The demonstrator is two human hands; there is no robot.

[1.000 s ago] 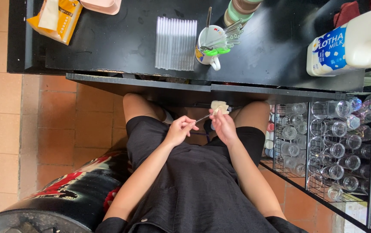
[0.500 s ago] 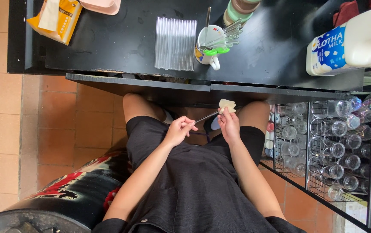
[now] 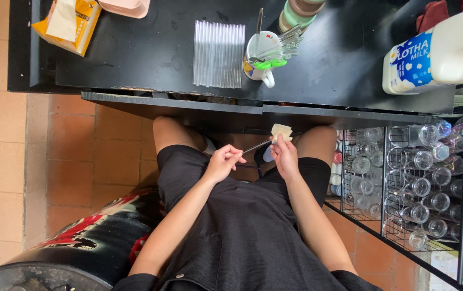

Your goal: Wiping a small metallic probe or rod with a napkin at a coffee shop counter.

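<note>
I sit at a black counter [image 3: 150,59] with both hands held over my lap, below its front edge. My left hand [image 3: 223,161] pinches one end of a thin metal tool [image 3: 256,146] that slants up to the right. My right hand [image 3: 285,156] grips a small cream-coloured cloth [image 3: 281,132] wrapped around the tool's far tip. The two hands are a short gap apart, joined by the tool.
On the counter lie a bundle of clear straws [image 3: 218,54], a white mug of metal utensils [image 3: 263,56], a tissue box [image 3: 70,21] and a milk jug [image 3: 441,54]. A wire rack of glass bottles [image 3: 414,183] stands at my right, a dark drum [image 3: 75,248] at my left.
My right hand and the cloth have shifted slightly up and right along the tool, then settled. The left hand has barely moved.
</note>
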